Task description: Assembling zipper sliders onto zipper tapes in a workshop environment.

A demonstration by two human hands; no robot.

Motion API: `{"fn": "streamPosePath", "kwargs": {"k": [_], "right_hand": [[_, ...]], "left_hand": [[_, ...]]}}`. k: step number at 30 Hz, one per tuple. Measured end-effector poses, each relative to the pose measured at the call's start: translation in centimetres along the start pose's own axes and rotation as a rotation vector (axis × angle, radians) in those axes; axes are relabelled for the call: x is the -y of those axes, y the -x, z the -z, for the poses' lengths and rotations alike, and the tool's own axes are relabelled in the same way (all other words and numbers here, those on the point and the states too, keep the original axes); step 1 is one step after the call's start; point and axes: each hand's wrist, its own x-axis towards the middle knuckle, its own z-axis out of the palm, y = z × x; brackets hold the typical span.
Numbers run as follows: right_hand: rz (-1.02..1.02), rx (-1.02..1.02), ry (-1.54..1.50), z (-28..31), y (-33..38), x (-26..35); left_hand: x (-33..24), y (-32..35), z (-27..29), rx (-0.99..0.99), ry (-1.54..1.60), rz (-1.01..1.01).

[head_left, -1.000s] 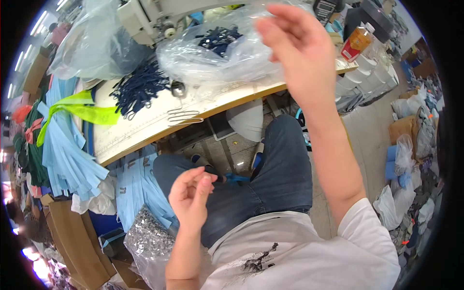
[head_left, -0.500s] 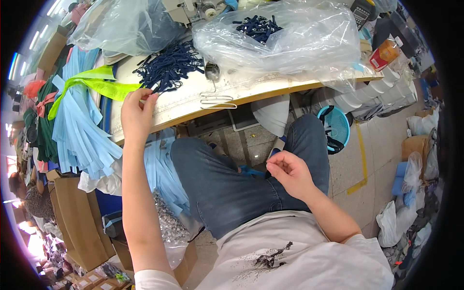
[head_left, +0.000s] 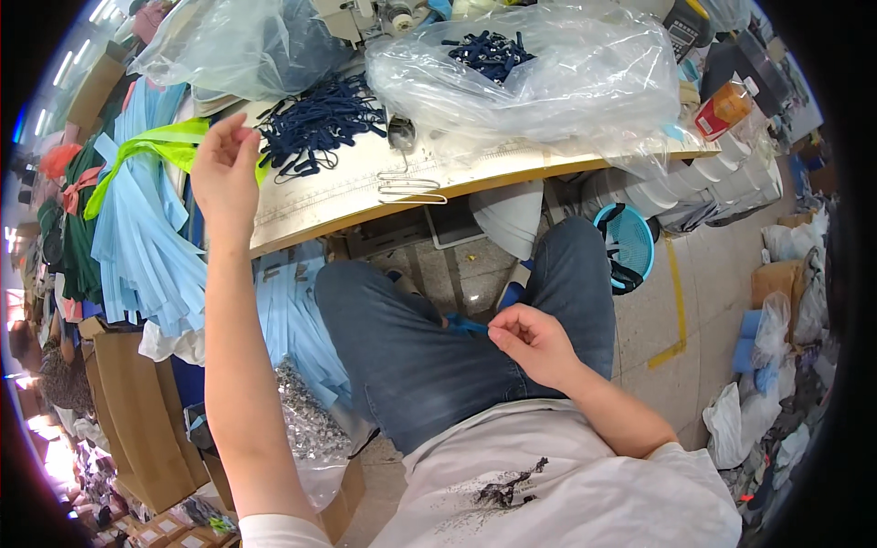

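Note:
My left hand (head_left: 226,178) is raised over the left end of the table, fingers curled in with the thumb close to them. Whatever may be in that pinch cannot be made out. Beside its fingertips lies a heap of navy cord loops (head_left: 322,119), and a neon yellow-green fabric strip (head_left: 151,151) passes behind it. Over my lap, my right hand (head_left: 537,347) is closed, thumb against the bent index finger. Anything held there is too small or hidden to name.
Light blue fabric strips (head_left: 146,247) hang off the table's left end. A bent wire holder (head_left: 411,189) sits at the front edge. Clear plastic (head_left: 548,100) covers the back, with more navy pieces (head_left: 491,55) on it. A blue basket (head_left: 630,239) stands on the floor.
My left hand has lifted away from the table's front edge, moving left and farther back beside the navy heap. My right hand has shifted slightly left and nearer to me.

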Motion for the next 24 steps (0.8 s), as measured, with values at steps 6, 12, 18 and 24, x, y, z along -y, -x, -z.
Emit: {"fn": "streamPosePath", "kwargs": {"k": [6,12,18,24], "right_hand": [[-0.015,0.028,0.058,-0.1,0.5,-0.5],[-0.051,0.058,0.017,-0.1,0.9,-1.3],[-0.172,0.049,-0.006,-0.6,1.3,-1.4],[-0.221,0.115,0.128,-0.5,2.6,-3.2]], "left_hand": [[-1.8,-1.1,1.0,-0.132,0.135,-0.058],[-3.0,1.0,2.8,-0.276,0.596,0.073],[-6.1,6.8,3.0,-0.187,0.899,0.212],[-6.9,17.1,0.8,-0.046,0.985,0.713]]}}
